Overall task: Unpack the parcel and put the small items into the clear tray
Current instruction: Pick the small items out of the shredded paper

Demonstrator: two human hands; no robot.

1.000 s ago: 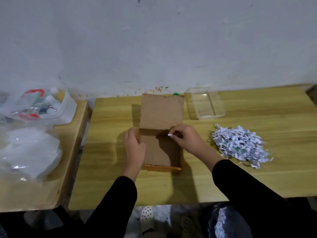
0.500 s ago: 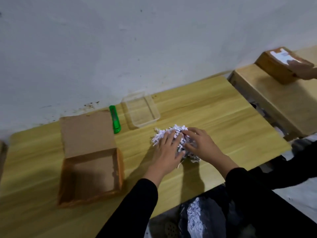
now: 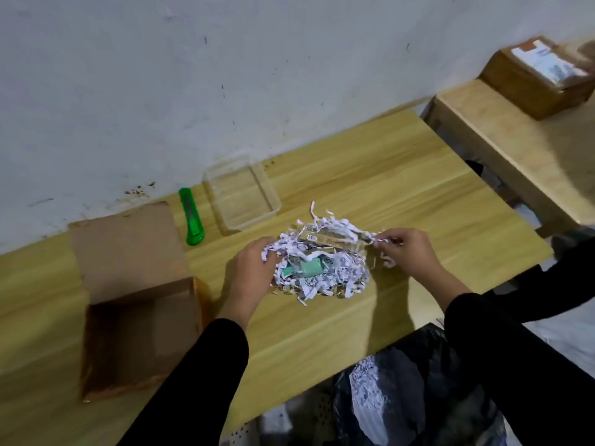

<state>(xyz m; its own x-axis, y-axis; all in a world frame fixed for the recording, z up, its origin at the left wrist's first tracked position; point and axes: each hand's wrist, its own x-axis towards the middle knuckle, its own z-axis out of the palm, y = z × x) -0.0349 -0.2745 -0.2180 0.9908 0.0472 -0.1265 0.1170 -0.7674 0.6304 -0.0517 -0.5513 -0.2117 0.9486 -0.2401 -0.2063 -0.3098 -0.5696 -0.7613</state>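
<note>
Left hand point(image 3: 249, 275) fingers curled into shredded paper point(image 3: 322, 265); right hand point(image 3: 407, 254) pinches a strip. Green item point(image 3: 307, 268), possibly a tube, half buried. Clear tray point(image 3: 241, 193) beyond.

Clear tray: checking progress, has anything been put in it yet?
No, the clear tray holds nothing; the teal item lies in the shredded paper.

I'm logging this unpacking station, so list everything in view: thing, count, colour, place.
table: 1, light wood, centre
open box: 1, brown, left
cutter: 1, green, by the wall
clear tray: 1, empty, behind the paper
shredded paper: 1 pile, white, centre
small item: 1, teal, in the pile
sealed parcel: 1, brown, side table
black bag: 1, below the table edge
left hand, right hand: spreading the pile
</note>
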